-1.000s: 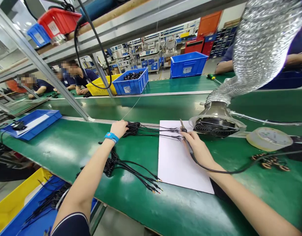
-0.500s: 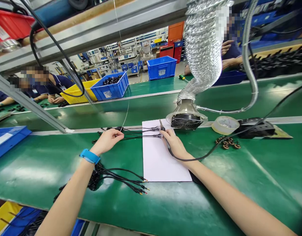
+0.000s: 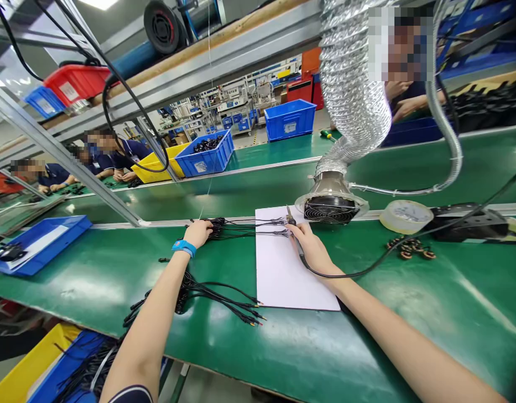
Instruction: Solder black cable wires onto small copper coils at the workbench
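Note:
My left hand [image 3: 198, 233], with a blue wristband [image 3: 184, 247], is closed at the left end of a row of black cables [image 3: 241, 226]. Its fingertips are partly hidden against the bundle. Thin wire [image 3: 209, 187] hangs from above and runs down behind this hand. My right hand [image 3: 310, 249] grips a soldering iron [image 3: 299, 246], its tip pointing up and away. Stripped cable ends lie beside the iron on a white sheet [image 3: 283, 274]. Nearer to me, a second bundle of black cables [image 3: 220, 299] with coloured tips rests by my left forearm.
A fume extractor nozzle [image 3: 331, 207] hangs just behind the sheet. To the right are a tape roll [image 3: 406, 217], small copper-coloured coils [image 3: 409, 246] and a black device [image 3: 470, 221]. A blue tray [image 3: 43, 252] is at left. Co-workers sit across the bench.
The view has swung left, so the scene sits further right. My left hand has shifted slightly left onto the cable bundle, and the thin wire no longer ends at its fingertips. The right hand keeps the iron.

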Motion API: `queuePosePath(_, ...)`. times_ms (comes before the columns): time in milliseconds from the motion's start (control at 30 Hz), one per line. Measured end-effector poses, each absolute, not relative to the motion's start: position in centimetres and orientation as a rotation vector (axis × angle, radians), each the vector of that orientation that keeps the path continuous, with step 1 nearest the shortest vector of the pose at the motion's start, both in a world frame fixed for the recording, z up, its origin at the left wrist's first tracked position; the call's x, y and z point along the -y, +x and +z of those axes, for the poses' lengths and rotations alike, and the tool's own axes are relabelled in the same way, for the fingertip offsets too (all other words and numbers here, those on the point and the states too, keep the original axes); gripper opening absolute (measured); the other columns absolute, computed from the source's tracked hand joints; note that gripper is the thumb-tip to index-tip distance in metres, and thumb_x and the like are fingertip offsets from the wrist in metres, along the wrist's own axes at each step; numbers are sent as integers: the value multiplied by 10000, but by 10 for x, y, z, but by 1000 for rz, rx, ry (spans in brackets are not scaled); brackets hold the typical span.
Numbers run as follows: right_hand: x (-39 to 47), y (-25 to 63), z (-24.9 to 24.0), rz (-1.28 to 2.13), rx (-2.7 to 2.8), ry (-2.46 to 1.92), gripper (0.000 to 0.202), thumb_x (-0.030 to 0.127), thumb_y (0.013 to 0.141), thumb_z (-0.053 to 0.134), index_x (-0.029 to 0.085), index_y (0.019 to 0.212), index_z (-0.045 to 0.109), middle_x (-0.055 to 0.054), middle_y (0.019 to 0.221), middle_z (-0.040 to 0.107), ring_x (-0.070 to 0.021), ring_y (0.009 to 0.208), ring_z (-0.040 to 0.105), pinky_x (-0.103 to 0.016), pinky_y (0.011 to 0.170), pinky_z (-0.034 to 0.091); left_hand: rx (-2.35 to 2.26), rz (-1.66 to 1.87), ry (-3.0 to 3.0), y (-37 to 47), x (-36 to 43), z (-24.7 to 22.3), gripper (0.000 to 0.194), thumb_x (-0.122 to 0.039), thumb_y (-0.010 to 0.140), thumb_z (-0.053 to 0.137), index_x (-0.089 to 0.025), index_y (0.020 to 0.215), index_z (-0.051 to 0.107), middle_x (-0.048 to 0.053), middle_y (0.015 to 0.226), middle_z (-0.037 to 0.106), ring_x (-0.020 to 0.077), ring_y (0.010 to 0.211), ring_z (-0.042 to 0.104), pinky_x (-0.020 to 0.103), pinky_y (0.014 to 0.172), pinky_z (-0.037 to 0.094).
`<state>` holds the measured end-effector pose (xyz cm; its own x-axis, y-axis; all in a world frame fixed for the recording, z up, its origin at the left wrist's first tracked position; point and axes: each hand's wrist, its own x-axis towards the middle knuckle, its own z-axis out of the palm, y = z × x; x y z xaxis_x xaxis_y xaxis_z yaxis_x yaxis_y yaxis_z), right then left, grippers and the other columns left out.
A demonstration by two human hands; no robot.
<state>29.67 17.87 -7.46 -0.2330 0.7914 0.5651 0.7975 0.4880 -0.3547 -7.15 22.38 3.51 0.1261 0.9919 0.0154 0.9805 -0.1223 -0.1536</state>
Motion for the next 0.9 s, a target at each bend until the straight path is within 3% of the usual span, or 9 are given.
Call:
queuePosePath(400, -177, 296, -71, -78, 2022, -1366, 457, 98, 912, 470, 232, 1344, 530, -100, 1113, 586, -192, 823, 628, -278, 655, 474, 1837, 94, -2255, -55, -216, 33, 298, -238, 986, 427, -150, 1072, 698, 147, 1077, 695, 292, 961, 683, 346, 781, 508)
queuePosePath(600, -176, 294, -69, -109, 2027, -1384, 430, 106, 912, 470, 220, 1319, 547, -94, 1076, 595, -195, 802, 611, -289, 656, 465, 1652, -69, -2496, 22, -197, 33, 316, -285, 1017, 424, -213, 1143, 704, 87, 1082, 696, 231, 984, 671, 303, 839, 496)
queuePosePath(733, -177, 294, -69, -129, 2012, -1391, 409, 125, 922, 467, 234, 1306, 559, -88, 1047, 594, -198, 810, 606, -295, 680, 475, 1594, -50, -2604, 76, -193, 13, 301, -306, 1021, 442, -239, 1197, 677, 74, 1111, 686, 223, 992, 674, 291, 795, 495)
queuePosePath(900, -177, 294, -69, -135, 1986, -1390, 387, 127, 939, 454, 225, 1295, 570, -95, 1034, 589, -208, 836, 606, -303, 693, 485, 1615, -30, -2583, 103, -198, -7, 299, -327, 1029, 421, -212, 1096, 689, 81, 1085, 673, 225, 928, 686, 304, 759, 498)
